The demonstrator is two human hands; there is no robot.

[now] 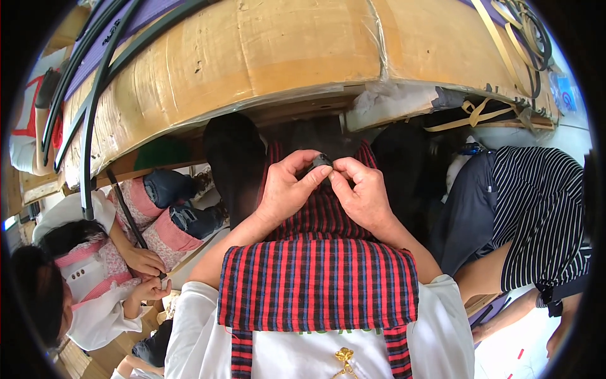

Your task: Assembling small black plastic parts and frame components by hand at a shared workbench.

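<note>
A small black piece, perhaps the end of a strap, is pinched between my two hands above my lap. Its exact kind cannot be made out, since fingers cover most of it. My left hand grips it between thumb and bent fingers. From the other side, my right hand closes thumb and forefinger on it, fingertips touching those of the left. Below both hands spreads a red, black and blue striped apron.
A cardboard-topped bench with torn clear film crosses in front of me. Long black straps hang over its left end, tan straps over its right. One person at left handles a black strip; another in stripes sits at right.
</note>
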